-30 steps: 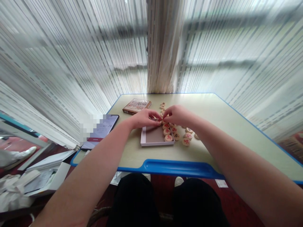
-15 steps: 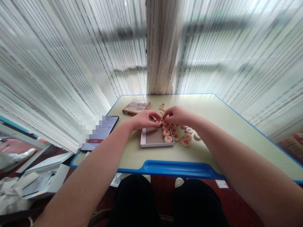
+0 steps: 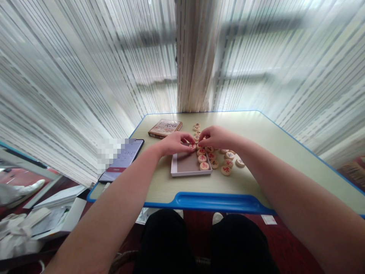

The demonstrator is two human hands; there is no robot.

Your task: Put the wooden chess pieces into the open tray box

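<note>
A shallow white box tray (image 3: 185, 173) sits on the table, with a column of round Chinese chess pieces with red characters (image 3: 202, 158) along its right side. My left hand (image 3: 177, 142) reaches over the tray's far left, pinching a red-marked Chinese chess piece (image 3: 192, 145) between thumb and fingers. Opposite it, my right hand (image 3: 212, 137) has its fingertips closed on another piece (image 3: 199, 146) at the top of the column; the fingers partly cover it. Loose pieces (image 3: 226, 170) lie right of the tray, some partly behind my right wrist.
A lidded, printed box (image 3: 165, 128) lies at the back left. More pieces (image 3: 196, 128) stretch away behind my hands. A phone (image 3: 122, 161) lies at the table's left edge. The blue-rimmed table (image 3: 285, 152) has a blue groove (image 3: 216, 199) in front; striped curtains (image 3: 194, 57) hang behind.
Both hands stay at the tray's far end with little movement, my right hand's fingers shifting slightly. The whole view has shifted a little; the pieces keep their arrangement.
</note>
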